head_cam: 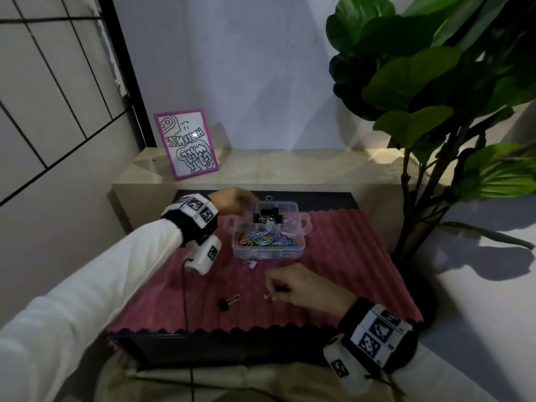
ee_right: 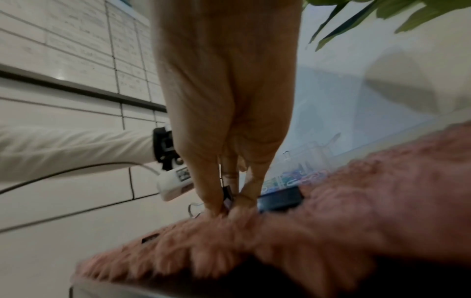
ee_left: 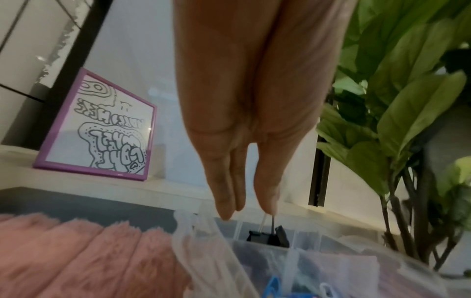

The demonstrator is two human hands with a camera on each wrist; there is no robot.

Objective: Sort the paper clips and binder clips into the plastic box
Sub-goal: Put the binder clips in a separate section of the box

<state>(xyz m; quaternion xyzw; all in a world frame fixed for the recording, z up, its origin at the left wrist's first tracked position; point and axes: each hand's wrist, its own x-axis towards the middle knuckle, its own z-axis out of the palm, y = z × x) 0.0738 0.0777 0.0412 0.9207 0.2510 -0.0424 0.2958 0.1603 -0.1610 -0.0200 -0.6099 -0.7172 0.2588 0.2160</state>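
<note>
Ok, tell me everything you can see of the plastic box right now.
The plastic box is clear, rectangular and lidless, with a small handle tab at each end, sitting flat on the pink ribbed cloth. Dividers split it: the near section holds a heap of coloured paper clips, the far one black binder clips. The left hand hovers at its far left corner, pinching a binder clip's wire handle over the far section.

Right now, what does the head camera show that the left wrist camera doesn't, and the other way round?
Only the head view shows the right hand down on the pink rug, a loose black binder clip and the colored paper clips in the plastic box. Only the left wrist view shows the left hand's fingertips pinching a black binder clip's wire handle. Both show the box, the purple-framed drawing and the plant.
</note>
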